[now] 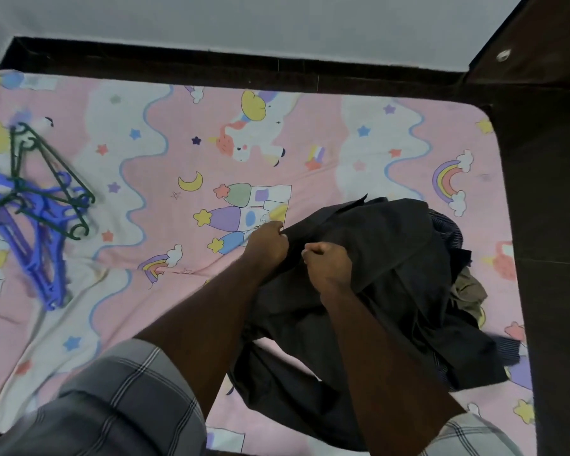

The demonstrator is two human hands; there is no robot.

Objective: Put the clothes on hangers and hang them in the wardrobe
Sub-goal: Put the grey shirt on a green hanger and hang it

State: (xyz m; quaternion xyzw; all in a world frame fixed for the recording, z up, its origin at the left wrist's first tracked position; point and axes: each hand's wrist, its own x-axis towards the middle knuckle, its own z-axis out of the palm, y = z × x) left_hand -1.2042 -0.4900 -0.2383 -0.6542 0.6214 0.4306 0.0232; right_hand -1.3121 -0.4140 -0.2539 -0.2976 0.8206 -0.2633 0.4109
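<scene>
I am pinching the near edge of the dark garment (369, 258) with both hands, the left hand (268, 245) and right hand (327, 264) curled tight on it, close together. The hangers (37, 205) are lying well to the garment's left, so my left hand is sitting nearer them.

Single head view, steeply downward, close over bed (185, 153)

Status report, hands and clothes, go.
Left hand and right hand both grip the dark garment. Not on a hanger yet. Hangers lie apart, left on the bed. Nothing blocking.
</scene>
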